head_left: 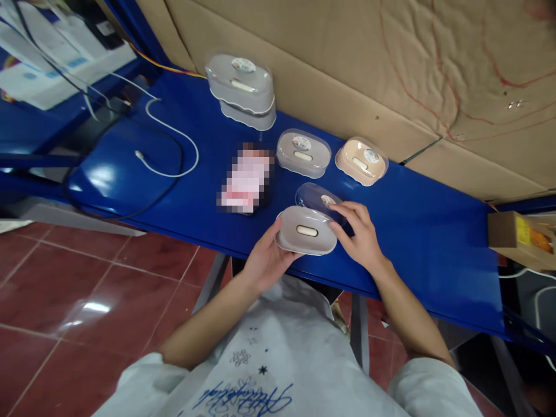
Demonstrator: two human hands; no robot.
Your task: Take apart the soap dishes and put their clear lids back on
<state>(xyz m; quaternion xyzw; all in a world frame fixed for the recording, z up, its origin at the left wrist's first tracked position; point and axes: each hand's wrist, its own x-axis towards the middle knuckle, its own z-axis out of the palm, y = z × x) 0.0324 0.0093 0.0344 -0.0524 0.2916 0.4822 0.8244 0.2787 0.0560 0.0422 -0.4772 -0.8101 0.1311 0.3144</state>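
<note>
My left hand (267, 260) is closed around the near left side of a grey oval soap box base (289, 234), which has a cream bar in its middle. Its clear plastic lid (310, 194), bearing a round sticker, is off and sits just behind the base. The fingers of my right hand (358, 234) are bent at the lid's right end, and the thumb is by the base's rim. Beyond them stand a lidded grey soap box (310, 168) and a lidded peach soap box (356, 172). Further back on the left, grey soap boxes (247, 101) are stacked.
The blue table (425, 255) runs across, with a cardboard wall (330, 75) behind it. A phone-like blurred item (247, 179) lies left of the boxes. A white cable (197, 153) and a black cable curl at the left. A cardboard box (504, 234) stands at the right.
</note>
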